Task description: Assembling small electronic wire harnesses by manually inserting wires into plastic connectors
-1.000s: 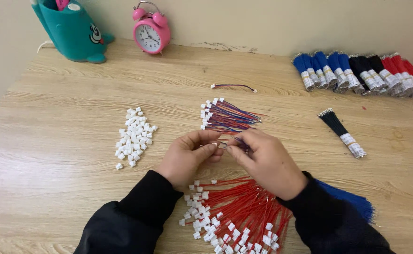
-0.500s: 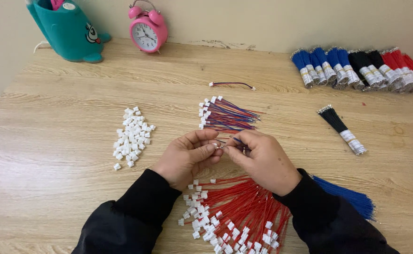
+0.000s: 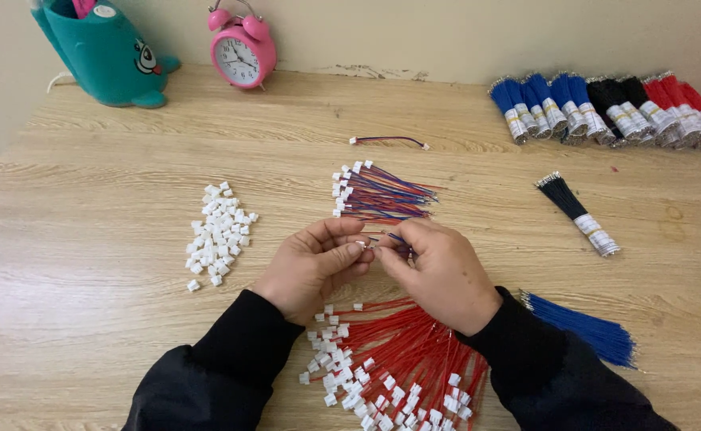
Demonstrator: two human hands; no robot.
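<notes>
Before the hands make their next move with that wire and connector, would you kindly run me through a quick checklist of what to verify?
1. Left hand pinches a small white piece at its fingertips: ok.
2. Right hand holds thin wire ends up to it: ok.
3. Wire seated in the piece: cannot tell, the fingers hide the joint.
4. Pile of loose white connectors lies apart on the table, left of the hands: ok.
5. Fan of red wires with white plugs lies under the wrists, partly covered by the sleeves: not ok for a free pick.
6. Bundle of red and blue wired pieces lies just beyond the hands, not touching them: ok.
</notes>
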